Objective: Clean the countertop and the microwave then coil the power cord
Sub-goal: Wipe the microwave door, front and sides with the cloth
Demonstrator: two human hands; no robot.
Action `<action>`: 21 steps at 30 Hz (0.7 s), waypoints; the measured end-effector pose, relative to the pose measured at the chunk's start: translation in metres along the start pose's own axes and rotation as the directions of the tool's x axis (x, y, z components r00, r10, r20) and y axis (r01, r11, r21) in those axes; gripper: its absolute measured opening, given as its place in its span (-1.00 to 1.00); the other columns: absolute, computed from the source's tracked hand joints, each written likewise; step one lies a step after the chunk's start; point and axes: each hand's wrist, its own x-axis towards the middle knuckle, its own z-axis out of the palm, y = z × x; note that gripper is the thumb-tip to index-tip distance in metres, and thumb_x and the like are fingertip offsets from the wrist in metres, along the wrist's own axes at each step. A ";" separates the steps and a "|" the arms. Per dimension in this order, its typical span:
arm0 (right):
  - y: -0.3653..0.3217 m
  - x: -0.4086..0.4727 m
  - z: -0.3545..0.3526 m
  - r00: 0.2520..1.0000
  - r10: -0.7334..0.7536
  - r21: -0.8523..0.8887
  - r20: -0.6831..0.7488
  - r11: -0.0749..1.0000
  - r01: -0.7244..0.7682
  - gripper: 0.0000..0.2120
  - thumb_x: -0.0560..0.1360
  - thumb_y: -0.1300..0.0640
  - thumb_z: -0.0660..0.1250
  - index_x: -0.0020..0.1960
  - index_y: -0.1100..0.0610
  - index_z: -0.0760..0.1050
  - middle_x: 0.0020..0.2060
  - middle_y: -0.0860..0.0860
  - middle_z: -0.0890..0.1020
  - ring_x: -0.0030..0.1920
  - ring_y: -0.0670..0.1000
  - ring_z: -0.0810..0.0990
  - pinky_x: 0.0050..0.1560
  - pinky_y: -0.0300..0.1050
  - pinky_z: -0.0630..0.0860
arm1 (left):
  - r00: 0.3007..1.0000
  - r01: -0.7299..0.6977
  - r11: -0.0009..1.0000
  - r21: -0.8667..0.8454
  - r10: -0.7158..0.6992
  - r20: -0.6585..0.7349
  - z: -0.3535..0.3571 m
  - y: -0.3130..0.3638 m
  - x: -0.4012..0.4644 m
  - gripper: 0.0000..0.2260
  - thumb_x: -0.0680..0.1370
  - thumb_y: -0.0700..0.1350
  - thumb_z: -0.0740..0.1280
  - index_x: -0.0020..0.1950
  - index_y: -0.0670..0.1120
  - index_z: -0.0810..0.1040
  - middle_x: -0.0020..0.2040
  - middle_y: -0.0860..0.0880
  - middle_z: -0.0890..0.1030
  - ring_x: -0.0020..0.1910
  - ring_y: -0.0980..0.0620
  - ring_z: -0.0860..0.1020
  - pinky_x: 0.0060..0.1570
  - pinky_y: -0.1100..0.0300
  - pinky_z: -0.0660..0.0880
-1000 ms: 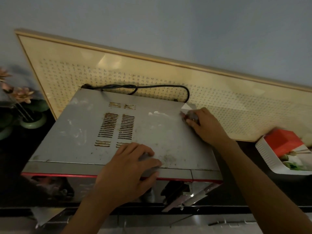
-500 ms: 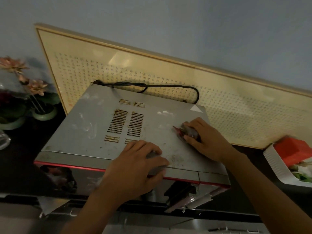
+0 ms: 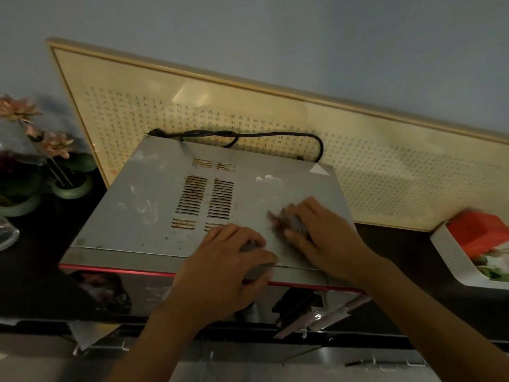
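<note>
Since the earlier frames our right hand (image 3: 322, 238) has slid its small grey-and-reddish cloth (image 3: 289, 220) from the back right corner of the microwave (image 3: 154, 208) toward the front, and it now lies just beside our left hand (image 3: 223, 274). The right fingers curl over the cloth and press it onto the scuffed metal top, right of the vent slots (image 3: 205, 199); the hand is blurred. Our left hand rests at the front edge, fingers bent and closed over something grey that we cannot make out. The microwave sits on the dark countertop (image 3: 41, 271). Its black power cord (image 3: 248, 136) lies loose along the rear edge, before a framed calligraphy panel (image 3: 385, 166). Artificial flowers (image 3: 52, 144) stand to the left, a white tray (image 3: 451, 257) to the right.
</note>
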 end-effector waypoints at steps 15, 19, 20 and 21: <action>-0.019 -0.024 -0.005 0.993 -0.097 0.005 0.074 0.995 0.097 -0.56 0.59 -0.25 0.12 0.41 -0.12 0.29 0.21 -0.13 0.41 0.09 -0.18 0.43 0.04 -0.22 0.48 | 1.000 0.000 1.000 -0.019 -0.001 -0.017 0.002 0.000 0.001 -0.74 0.59 0.19 0.24 0.21 0.14 0.52 0.19 0.18 0.53 0.20 0.12 0.46 0.30 0.09 0.44; -0.016 -0.044 -0.008 0.952 -0.281 -0.016 0.122 0.958 0.285 -0.49 0.58 -0.27 0.20 0.42 -0.04 0.35 0.23 -0.07 0.47 0.06 -0.16 0.49 -0.02 -0.28 0.54 | 0.998 0.006 1.000 -0.023 -0.008 -0.062 0.004 0.000 0.002 -0.83 0.61 0.10 0.22 0.15 0.10 0.50 0.13 0.14 0.57 0.14 0.11 0.48 0.26 0.11 0.47; -0.008 -0.038 -0.010 0.963 -0.244 -0.042 0.117 0.967 0.250 -0.50 0.58 -0.27 0.18 0.43 -0.06 0.33 0.22 -0.08 0.46 0.04 -0.16 0.48 -0.03 -0.28 0.54 | 0.998 0.001 1.000 -0.022 -0.002 -0.063 0.005 0.000 0.002 -0.82 0.61 0.10 0.22 0.15 0.10 0.49 0.14 0.14 0.56 0.15 0.10 0.48 0.27 0.12 0.44; -0.001 -0.028 -0.012 0.979 -0.173 -0.067 0.106 0.981 0.181 -0.50 0.58 -0.28 0.14 0.44 -0.08 0.30 0.21 -0.10 0.44 0.03 -0.16 0.48 -0.04 -0.26 0.52 | 0.998 -0.002 1.000 -0.021 0.001 -0.059 0.004 0.000 0.002 -0.82 0.61 0.11 0.22 0.16 0.10 0.49 0.15 0.14 0.56 0.16 0.11 0.47 0.28 0.13 0.41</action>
